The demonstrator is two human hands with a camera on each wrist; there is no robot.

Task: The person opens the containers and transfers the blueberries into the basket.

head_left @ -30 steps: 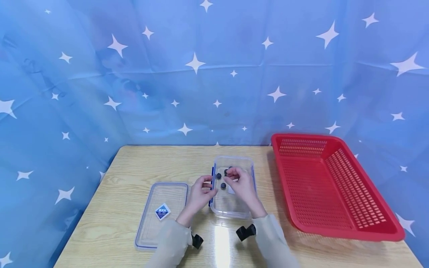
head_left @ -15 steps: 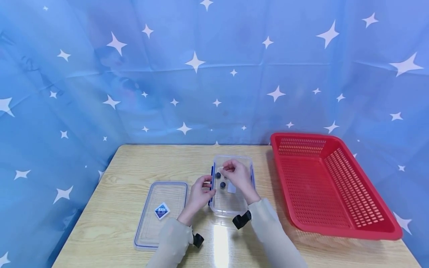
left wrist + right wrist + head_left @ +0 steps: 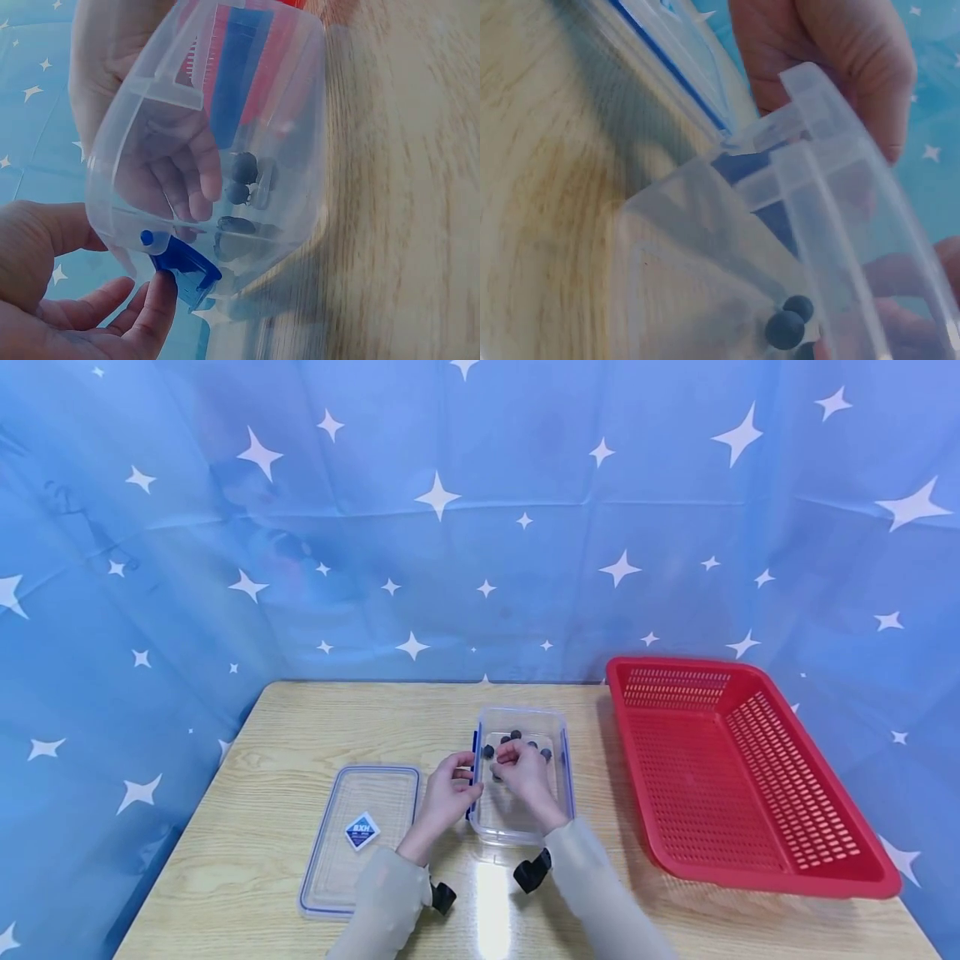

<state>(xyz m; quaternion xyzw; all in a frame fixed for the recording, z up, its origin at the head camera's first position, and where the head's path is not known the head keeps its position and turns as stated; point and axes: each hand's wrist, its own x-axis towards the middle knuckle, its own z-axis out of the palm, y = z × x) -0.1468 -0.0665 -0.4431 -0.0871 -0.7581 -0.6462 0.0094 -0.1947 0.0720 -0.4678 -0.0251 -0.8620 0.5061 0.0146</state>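
Note:
A clear plastic box (image 3: 517, 827) with blue side latches stands uncovered on the table, with several blueberries (image 3: 546, 754) on its floor. My left hand (image 3: 447, 793) touches the box's left side from outside; in the left wrist view a fingertip rests against the blue latch (image 3: 184, 266). Reaching into the box, my right hand (image 3: 527, 772) has its thumb and forefinger slightly apart beside a blueberry (image 3: 497, 777) that they partly cover. Through the clear wall its other fingers look loosely bent. Dark berries (image 3: 785, 330) show near its fingers in the right wrist view.
A clear lid (image 3: 330, 885) with a blue seal and a diamond-shaped label lies left of the box. On the right, a large red plastic basket (image 3: 697, 793) stands on the wooden table (image 3: 225, 827). Behind hangs a blue curtain (image 3: 375, 543) with white stars.
My right hand lifted from the berries at the back of the box, then came down nearer the front-left berry. More berries now show behind it. My left hand has stayed put.

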